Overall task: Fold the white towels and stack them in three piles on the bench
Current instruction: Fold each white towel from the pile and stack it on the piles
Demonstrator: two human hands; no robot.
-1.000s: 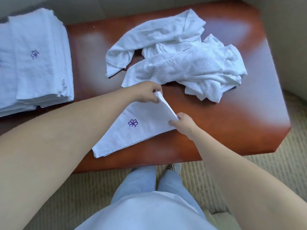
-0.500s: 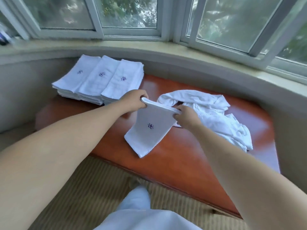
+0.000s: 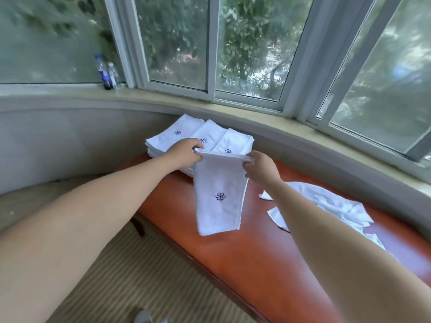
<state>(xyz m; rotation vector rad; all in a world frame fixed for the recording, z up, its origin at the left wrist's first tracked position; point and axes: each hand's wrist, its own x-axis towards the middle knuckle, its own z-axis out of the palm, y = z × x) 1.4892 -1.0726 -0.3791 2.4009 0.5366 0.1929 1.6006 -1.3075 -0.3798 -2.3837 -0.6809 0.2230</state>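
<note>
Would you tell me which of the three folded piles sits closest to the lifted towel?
The right-hand pile, just behind the held towel.

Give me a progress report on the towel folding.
Done: three piles of folded towels stand side by side at the bench's far end. In hand: left hand and right hand hold a folded towel up. Left: the unfolded towels on the right.

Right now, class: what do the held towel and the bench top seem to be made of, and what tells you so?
Towel: soft white woven cloth, probably cotton; it hangs limp and carries a stitched purple emblem.
Bench: reddish-brown glossy surface, likely lacquered wood, since it shows window glare; the grain is not clear.
</note>
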